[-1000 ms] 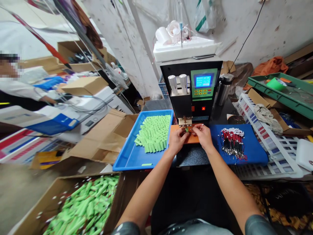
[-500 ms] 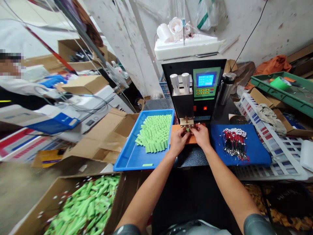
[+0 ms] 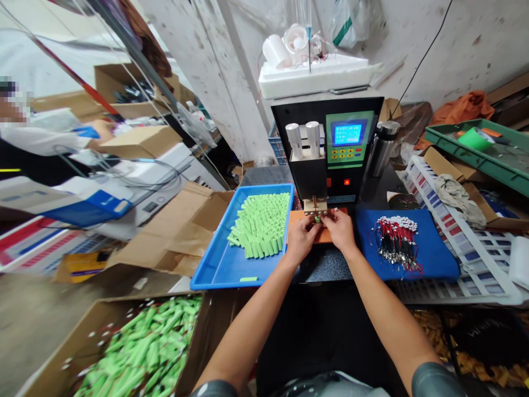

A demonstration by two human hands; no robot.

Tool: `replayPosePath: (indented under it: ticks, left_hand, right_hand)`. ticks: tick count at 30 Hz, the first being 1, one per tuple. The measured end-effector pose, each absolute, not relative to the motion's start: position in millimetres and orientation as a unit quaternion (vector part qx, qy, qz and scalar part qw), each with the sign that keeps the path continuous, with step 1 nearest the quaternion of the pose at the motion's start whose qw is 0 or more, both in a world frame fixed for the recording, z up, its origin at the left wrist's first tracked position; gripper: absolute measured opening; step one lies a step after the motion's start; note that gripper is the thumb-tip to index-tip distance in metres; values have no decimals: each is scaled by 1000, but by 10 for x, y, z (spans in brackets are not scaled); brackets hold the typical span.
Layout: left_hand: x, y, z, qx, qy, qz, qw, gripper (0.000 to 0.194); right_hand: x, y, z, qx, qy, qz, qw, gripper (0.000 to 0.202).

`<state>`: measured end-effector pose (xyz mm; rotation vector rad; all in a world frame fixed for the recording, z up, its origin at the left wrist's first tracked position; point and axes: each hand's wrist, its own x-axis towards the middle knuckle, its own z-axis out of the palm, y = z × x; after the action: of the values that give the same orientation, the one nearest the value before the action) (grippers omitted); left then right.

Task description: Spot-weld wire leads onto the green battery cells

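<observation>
Since the green battery under the welder's pins looks light, hard and slick, I'd pinch its sides, as the left hand does, but can't tell what the right hand holds.

There's this one small, bright-green cylinder, mostly hidden, just a bit peeking out. It's over the flat orange board, closer to the back edge than the front, roughly midway between left and right edges. Can't tell its tilt.
</observation>
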<state>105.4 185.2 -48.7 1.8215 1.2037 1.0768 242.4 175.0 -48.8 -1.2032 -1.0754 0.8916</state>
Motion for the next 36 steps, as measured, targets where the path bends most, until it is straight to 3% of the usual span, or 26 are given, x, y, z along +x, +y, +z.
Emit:
replayPosePath:
  ticks: [23, 36]
  left_hand:
    - [1046, 1861, -524, 700, 478, 411, 335, 25]
    - [1093, 1809, -452, 671, 478, 422, 378, 25]
  right_hand:
    - [2424, 1729, -461, -502, -471, 397, 607, 19]
    - [2534, 1645, -423, -471, -403, 485, 617, 38]
